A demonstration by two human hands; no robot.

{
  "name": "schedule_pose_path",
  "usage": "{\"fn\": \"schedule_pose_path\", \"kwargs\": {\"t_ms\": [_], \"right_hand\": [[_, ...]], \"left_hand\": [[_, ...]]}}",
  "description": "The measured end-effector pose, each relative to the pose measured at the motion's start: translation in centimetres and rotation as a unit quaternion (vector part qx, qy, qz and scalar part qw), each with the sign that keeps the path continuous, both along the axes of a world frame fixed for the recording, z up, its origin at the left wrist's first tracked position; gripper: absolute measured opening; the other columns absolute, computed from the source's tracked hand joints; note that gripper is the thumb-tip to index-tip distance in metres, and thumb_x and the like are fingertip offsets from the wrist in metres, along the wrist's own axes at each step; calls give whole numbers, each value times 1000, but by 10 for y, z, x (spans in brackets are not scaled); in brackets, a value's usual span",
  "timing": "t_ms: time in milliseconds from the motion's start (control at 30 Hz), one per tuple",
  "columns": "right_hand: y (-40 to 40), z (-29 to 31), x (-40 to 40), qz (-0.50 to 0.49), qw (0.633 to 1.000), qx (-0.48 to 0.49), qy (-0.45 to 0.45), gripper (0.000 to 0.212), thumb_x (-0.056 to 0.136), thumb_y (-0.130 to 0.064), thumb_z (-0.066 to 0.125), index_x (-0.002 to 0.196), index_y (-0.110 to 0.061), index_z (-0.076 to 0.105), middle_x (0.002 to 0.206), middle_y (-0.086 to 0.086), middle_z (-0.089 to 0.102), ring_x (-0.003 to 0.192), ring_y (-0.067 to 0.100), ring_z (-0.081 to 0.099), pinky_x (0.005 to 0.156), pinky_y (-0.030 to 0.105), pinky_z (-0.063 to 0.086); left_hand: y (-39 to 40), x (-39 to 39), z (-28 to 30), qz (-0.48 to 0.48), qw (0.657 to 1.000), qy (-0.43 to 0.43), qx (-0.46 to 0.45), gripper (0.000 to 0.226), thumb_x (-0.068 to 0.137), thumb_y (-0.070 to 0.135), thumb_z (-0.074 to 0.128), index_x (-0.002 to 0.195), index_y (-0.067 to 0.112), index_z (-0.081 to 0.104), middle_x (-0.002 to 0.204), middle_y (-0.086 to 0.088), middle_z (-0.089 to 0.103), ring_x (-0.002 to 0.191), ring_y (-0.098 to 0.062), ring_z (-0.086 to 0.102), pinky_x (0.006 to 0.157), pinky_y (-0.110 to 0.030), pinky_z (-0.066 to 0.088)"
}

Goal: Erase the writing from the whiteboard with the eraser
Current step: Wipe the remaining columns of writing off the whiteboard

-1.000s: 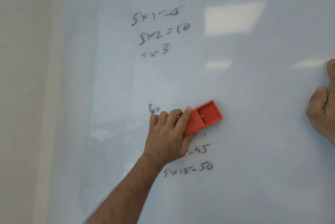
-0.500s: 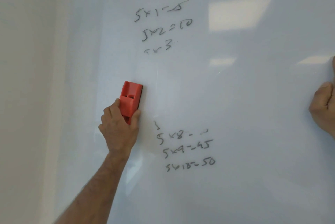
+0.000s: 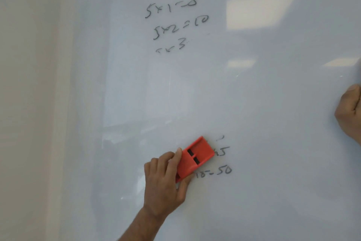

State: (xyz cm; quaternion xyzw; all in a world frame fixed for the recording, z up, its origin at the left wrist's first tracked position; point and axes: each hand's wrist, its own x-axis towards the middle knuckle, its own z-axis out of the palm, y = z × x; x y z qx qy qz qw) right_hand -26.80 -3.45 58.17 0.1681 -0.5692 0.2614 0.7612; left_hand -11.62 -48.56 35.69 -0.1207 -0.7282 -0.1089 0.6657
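Left hand (image 3: 166, 180) fingers clamped on eraser (image 3: 195, 157), pressed on whiteboard (image 3: 254, 104) over lower writing (image 3: 214, 170). Right hand (image 3: 349, 111) curled at whiteboard's right edge; grip unclear.

Plain beige wall (image 3: 29, 104) at left

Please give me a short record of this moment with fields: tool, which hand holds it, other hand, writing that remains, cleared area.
tool: red eraser, pressed flat on the whiteboard, tilted
holding hand: left hand, gripping the eraser's lower end
other hand: right hand, closed, at the right edge of the view, partly cut off
writing that remains, top: 5x1=5, 5x2=10, partial 5x3
writing that remains, bottom: 45, 10=50, beside the eraser
cleared area: middle of the board
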Motion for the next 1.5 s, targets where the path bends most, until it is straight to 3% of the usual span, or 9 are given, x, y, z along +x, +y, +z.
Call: {"fn": "schedule_pose_path", "kwargs": {"t_ms": [67,233,333,433,767,1033,1267,1400,1500], "right_hand": [[27,-15,-10,-122,986,-69,-89,38,109,-41,28,104,-9,47,98,27,58,80,24,29,80,34,22],[26,-26,-24,-259,953,-52,-147,30,110,-42,25,110,-18,43,101,22,54,86,41,53,73,39,31],[24,-35,-21,-217,967,-44,-129,37,108,-47,25,124,-22,46,117,20,56,99,42,58,79,38,34],[11,-20,13,-203,970,10,-131,64,102,-47,19,165,-35,19,163,3,37,136,33,50,114,41,41],[-17,-25,74,-162,967,52,-191,65,102,-54,13,165,-43,2,174,1,17,152,39,33,119,59,34],[-31,-27,98,-163,971,25,-171,63,104,-50,13,166,-37,10,173,11,12,156,41,24,120,65,28],[-38,-30,114,-172,973,15,-156,60,106,-45,14,160,-20,23,169,25,18,154,48,24,117,71,28],[-44,-31,122,-183,969,11,-165,61,105,-45,14,160,-19,24,169,26,17,154,48,23,117,71,28],[-46,-32,124,-192,967,15,-168,63,105,-49,10,160,-20,23,169,26,17,154,48,23,117,71,28]], "left_hand": [[5,0,-10,-3,1000,-4,-10,68,82,47,67,140,17,47,121,0,52,89,-24,52,75,-39,39],[12,2,-29,-11,998,-3,-56,65,84,46,66,139,17,49,120,1,51,87,-21,48,77,-36,36],[15,2,-41,-17,995,-5,-99,65,84,44,69,139,17,50,121,0,53,85,-22,50,75,-37,37],[13,2,-45,-30,988,-7,-154,65,83,42,73,140,20,50,122,1,54,86,-22,53,76,-38,38],[-6,6,27,10,940,19,-340,58,79,25,70,134,27,56,118,-1,58,89,-27,58,75,-43,41],[8,7,98,35,956,64,-285,46,90,32,62,135,28,58,119,-1,63,95,-26,56,79,-44,38],[10,9,150,52,987,65,-138,67,73,33,77,138,28,60,117,3,63,92,-26,56,80,-41,36],[23,4,144,5,999,48,-6,71,71,35,81,137,29,59,118,4,61,94,-23,52,79,-37,35],[27,-1,114,-14,997,61,-33,69,73,36,80,138,28,58,118,5,60,93,-23,52,78,-39,36]]}}
